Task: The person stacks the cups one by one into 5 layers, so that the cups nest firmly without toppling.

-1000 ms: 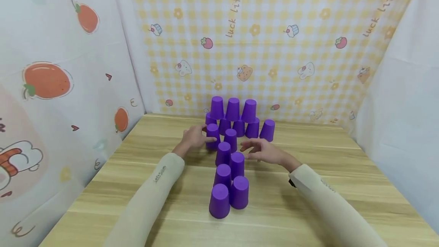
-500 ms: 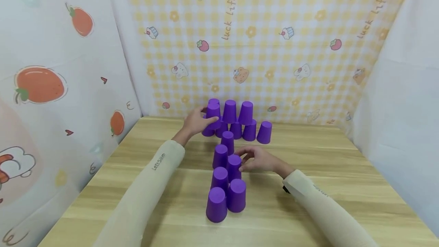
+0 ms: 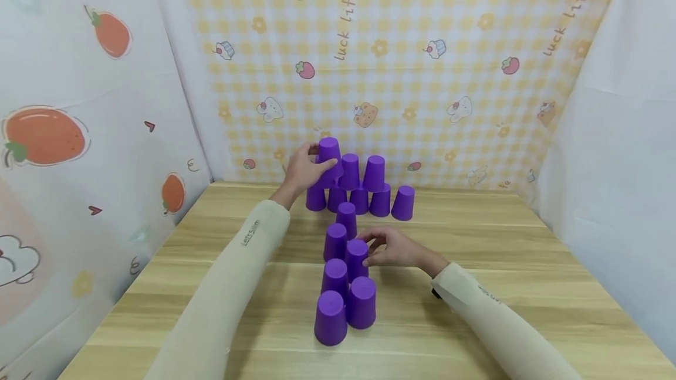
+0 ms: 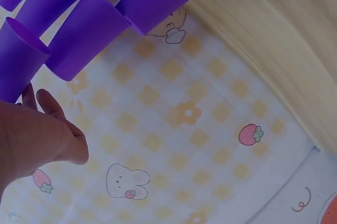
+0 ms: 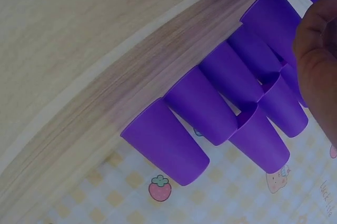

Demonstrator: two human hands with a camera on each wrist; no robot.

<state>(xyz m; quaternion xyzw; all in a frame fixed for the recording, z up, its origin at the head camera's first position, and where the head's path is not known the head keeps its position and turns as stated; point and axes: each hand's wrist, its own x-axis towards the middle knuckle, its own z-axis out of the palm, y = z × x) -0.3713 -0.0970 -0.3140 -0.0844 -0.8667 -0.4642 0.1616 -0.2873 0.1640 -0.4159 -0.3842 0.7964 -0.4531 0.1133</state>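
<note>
My left hand (image 3: 306,170) grips an upside-down purple cup (image 3: 330,154) above the left end of the back stack. In the left wrist view, that held cup (image 4: 20,63) has its rim tilted up beside the stacked ones. At the back, several purple cups stand inverted in a bottom row (image 3: 359,201), with a second tier (image 3: 375,173) on top. My right hand (image 3: 397,248) holds a purple cup (image 3: 357,260) in the nearer group, thumb at its near right side and fingers behind. Only part of the right hand (image 5: 318,69) shows in the right wrist view.
Several more inverted purple cups stand close together toward the front, the nearest one (image 3: 331,318) at the front left. A single-height cup (image 3: 404,203) ends the back row on the right. A checked cloth (image 3: 449,133) hangs behind the wooden table (image 3: 475,309).
My left hand has lifted a cup from the table and carried it back and up over the second tier. My right hand has moved left and nearer, onto a cup in the front group.
</note>
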